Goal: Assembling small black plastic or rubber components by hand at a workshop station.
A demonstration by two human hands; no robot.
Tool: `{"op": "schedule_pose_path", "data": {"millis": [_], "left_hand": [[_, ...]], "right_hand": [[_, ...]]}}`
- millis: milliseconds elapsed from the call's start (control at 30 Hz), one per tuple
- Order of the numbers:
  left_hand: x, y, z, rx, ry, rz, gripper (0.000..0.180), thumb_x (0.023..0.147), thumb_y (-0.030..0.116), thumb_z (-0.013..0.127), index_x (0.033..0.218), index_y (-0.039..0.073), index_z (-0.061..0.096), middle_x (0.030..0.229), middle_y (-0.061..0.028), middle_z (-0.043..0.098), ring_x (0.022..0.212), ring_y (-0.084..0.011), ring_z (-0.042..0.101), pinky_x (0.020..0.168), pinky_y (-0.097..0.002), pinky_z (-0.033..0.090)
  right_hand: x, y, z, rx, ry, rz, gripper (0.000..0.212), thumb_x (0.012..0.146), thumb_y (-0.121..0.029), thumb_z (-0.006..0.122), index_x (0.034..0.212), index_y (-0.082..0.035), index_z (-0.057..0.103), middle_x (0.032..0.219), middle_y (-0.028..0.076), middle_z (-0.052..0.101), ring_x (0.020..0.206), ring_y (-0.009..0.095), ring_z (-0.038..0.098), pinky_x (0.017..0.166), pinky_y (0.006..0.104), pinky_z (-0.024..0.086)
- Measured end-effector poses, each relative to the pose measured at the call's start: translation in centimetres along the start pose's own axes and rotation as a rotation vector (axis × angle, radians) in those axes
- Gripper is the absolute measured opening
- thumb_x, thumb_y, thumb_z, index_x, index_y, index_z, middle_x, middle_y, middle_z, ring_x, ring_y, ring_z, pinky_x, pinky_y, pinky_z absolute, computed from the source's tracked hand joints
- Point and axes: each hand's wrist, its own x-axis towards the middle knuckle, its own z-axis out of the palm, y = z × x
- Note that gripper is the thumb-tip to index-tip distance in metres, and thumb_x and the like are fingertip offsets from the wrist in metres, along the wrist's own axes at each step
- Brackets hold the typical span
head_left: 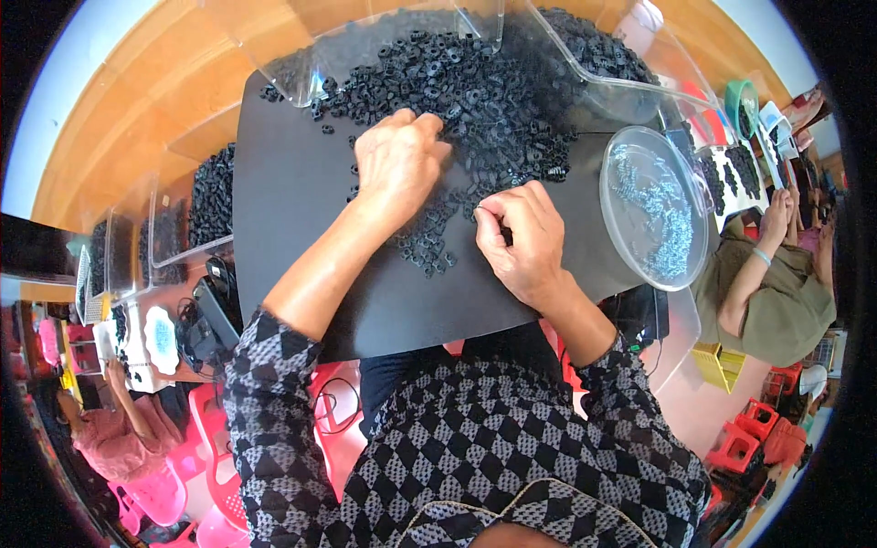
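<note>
Small black plastic parts (429, 73) lie heaped across the far half of the dark table (301, 219). My left hand (400, 164) rests at the near edge of this heap, back upward and fingers curled under. Whatever those fingers hold is hidden. To its right, my right hand (525, 239) is closed in a pinch, thumb against forefinger. A tiny dark bit shows at the fingertips, too small to name. A loose patch of smaller black pieces (427, 245) spreads on the tabletop between my two hands.
A round clear tray (610, 215) of small bluish pieces sits at the table's right. Clear plastic bins (585, 78) of black parts stand at the far side, with more black parts (212, 196) at left. Other people work at both sides, near pink stools (215, 447).
</note>
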Motion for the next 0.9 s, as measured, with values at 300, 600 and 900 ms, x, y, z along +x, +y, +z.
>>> {"op": "schedule_pose_path", "data": {"millis": [300,600,900], "left_hand": [[1.8,-0.6,3.0,0.189,0.079,0.303,0.021,0.063,0.009,0.072,0.081,0.006,0.061,0.077,-0.009,0.056,0.076,-0.0295,0.056,0.065,-0.0411,0.047],[1.9,-0.4,3.4,0.253,0.004,0.339,0.015,0.061,0.001,0.062,0.075,0.003,0.056,0.08,-0.0136,0.055,0.078,-0.0309,0.056,0.067,-0.0411,0.049],[-0.1,-0.2,1.6,-0.286,-0.012,-0.041,0.013,0.082,0.0,0.061,0.095,0.003,0.059,0.085,-0.01,0.065,0.074,-0.0212,0.063,0.069,-0.0322,0.051]], "right_hand": [[-0.9,-0.7,0.3,0.042,-0.003,0.043,0.024,0.068,0.002,0.072,0.082,-0.004,0.054,0.073,0.009,0.058,0.063,0.027,0.055,0.056,0.0372,0.046],[-1.5,-0.3,0.6,0.061,0.017,0.122,0.02,0.069,0.005,0.072,0.082,-0.003,0.059,0.071,0.008,0.061,0.058,0.024,0.057,0.053,0.0341,0.046],[-0.7,0.5,-0.1,0.029,-0.082,0.088,0.017,0.072,0.003,0.07,0.086,-0.001,0.061,0.081,0.011,0.06,0.075,0.029,0.058,0.066,0.0364,0.047]]}}
